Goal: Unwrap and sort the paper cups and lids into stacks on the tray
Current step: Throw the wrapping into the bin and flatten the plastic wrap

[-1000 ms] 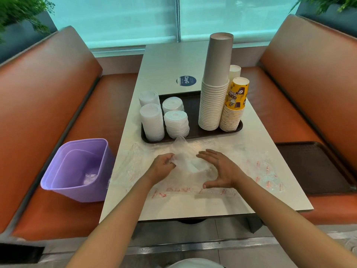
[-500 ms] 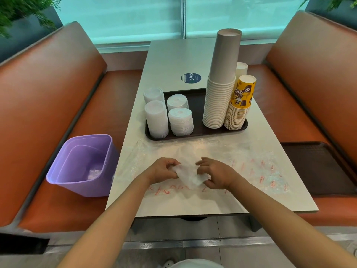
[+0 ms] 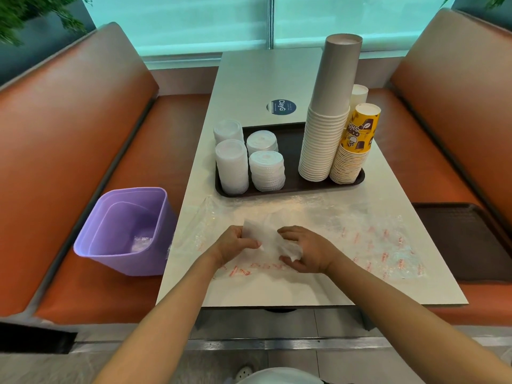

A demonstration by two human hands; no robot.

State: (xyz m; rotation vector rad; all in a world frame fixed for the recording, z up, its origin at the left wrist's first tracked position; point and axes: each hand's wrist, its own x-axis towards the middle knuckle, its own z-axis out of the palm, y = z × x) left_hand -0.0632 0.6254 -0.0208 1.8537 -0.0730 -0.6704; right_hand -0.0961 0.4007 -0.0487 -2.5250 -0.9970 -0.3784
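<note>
A purple bin (image 3: 124, 231) sits on the orange bench (image 3: 69, 134) to your left, beside the table (image 3: 263, 76). On the dark tray (image 3: 291, 187), four stacks of clear lids (image 3: 249, 159) stand at the left, with a tall stack of white cups (image 3: 325, 134) and a shorter stack of yellow cups (image 3: 353, 151) at the right. Nearer you, your left hand (image 3: 231, 245) and right hand (image 3: 307, 250) each pinch a crumpled clear wrapper (image 3: 270, 241), held between them above flattened plastic sheets (image 3: 374, 242) with red print on the tabletop. A second tray (image 3: 465, 242) rests on the right bench.
</note>
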